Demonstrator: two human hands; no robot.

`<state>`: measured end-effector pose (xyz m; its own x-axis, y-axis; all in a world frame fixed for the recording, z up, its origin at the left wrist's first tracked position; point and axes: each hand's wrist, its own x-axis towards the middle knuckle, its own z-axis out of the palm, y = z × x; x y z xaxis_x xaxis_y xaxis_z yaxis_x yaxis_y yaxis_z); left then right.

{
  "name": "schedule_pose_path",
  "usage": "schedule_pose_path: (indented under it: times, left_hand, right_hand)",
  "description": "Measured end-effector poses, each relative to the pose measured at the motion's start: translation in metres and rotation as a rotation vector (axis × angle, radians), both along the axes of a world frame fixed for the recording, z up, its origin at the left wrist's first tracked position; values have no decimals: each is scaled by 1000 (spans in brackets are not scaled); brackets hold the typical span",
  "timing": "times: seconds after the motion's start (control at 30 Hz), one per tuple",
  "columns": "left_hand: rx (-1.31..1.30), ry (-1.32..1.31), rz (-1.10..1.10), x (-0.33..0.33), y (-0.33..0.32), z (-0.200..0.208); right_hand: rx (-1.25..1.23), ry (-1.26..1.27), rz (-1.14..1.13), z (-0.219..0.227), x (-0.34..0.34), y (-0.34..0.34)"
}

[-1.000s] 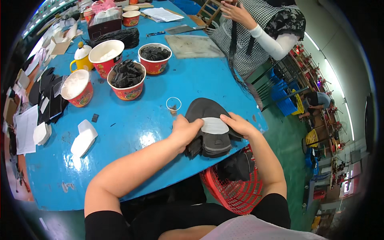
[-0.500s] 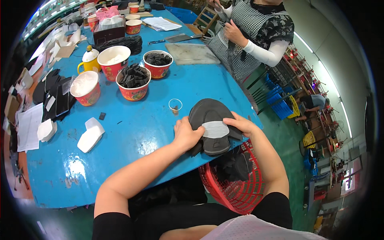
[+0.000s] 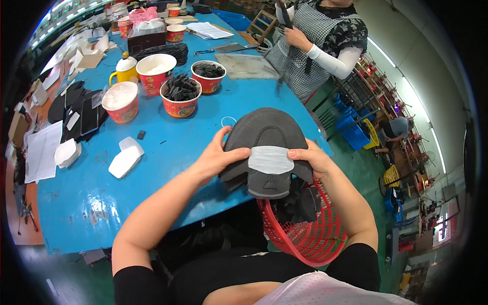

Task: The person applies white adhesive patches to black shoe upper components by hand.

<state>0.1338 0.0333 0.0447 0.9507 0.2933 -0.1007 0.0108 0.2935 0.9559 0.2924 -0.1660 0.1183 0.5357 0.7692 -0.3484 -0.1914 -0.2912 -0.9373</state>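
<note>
A rounded black foam pad (image 3: pixel 272 124) with a notched lower end is held between my two hands at the table's near edge. A pale grey patch (image 3: pixel 271 160) lies across its middle. My left hand (image 3: pixel 216 158) grips the left side, its thumb at the patch's left end. On the opposite side my right hand (image 3: pixel 313 158) is closed round the pad's edge, thumb on the patch's right end. Most fingers of both hands are hidden behind the pad. Just below hangs or stands a red plastic basket (image 3: pixel 311 241) with black pieces (image 3: pixel 300 206) inside.
On the blue table (image 3: pixel 170 152) stand tubs of black scraps (image 3: pixel 181 96), a white-filled tub (image 3: pixel 121 101) and a yellow cup (image 3: pixel 126 70). White pieces (image 3: pixel 126 158) lie to the left. Across the corner, a person in a checked apron (image 3: pixel 300 56) holds a dark strip.
The pad has come up toward me and slightly left, looking larger and covering part of the white ring on the table. The other person's dark strip has shifted.
</note>
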Motion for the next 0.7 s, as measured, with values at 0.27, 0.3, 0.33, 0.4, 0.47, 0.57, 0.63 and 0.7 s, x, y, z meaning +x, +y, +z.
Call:
schedule_pose_path:
  times: [0.27, 0.3, 0.33, 0.4, 0.47, 0.57, 0.63, 0.7]
  left_hand:
    - [162, 0, 18, -100, 29, 16]
    - [280, -71, 107, -104, 31, 21]
    - [399, -125, 205, -112, 34, 26]
    - [739, -188, 320, -118, 42, 32]
    - [758, -128, 382, -120, 52, 19]
    - [753, -109, 443, -119, 64, -11]
    - [657, -62, 400, -120, 66, -22]
    - [708, -80, 426, -116, 64, -20]
  right_hand:
    - [168, 68, 234, -11, -42, 59]
    - [184, 13, 237, -15, -47, 67]
    - [281, -33, 254, -13, -57, 78]
    - [402, -274, 321, -27, -47, 87]
    - [406, -519, 381, -33, -51, 104]
    - [383, -482, 392, -64, -47, 129]
    - [413, -439, 422, -80, -46, 132]
    - [428, -416, 401, -76, -46, 132]
